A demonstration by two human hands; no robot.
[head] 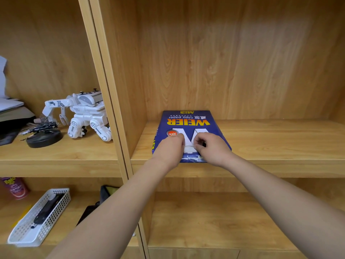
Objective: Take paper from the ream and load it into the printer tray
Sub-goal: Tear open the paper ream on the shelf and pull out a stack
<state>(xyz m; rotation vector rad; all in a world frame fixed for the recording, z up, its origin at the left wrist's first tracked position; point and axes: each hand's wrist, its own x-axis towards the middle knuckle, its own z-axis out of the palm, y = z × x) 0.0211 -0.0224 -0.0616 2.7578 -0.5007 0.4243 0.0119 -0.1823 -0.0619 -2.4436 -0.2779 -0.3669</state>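
A blue ream of copy paper with yellow "WEIER" lettering lies flat on the wooden shelf, its near end at the shelf's front edge. Both hands rest on that near end. My left hand and my right hand have their fingers curled on the blue wrapper, pinching it on either side of a gap. White paper shows between the two hands where the wrapper is open. No printer or tray is in view.
A vertical wooden divider separates this bay from the left one, where a white toy robot and a black round object stand. Below left lie a white mesh basket and a pink spray can. A lower shelf spans the right bay.
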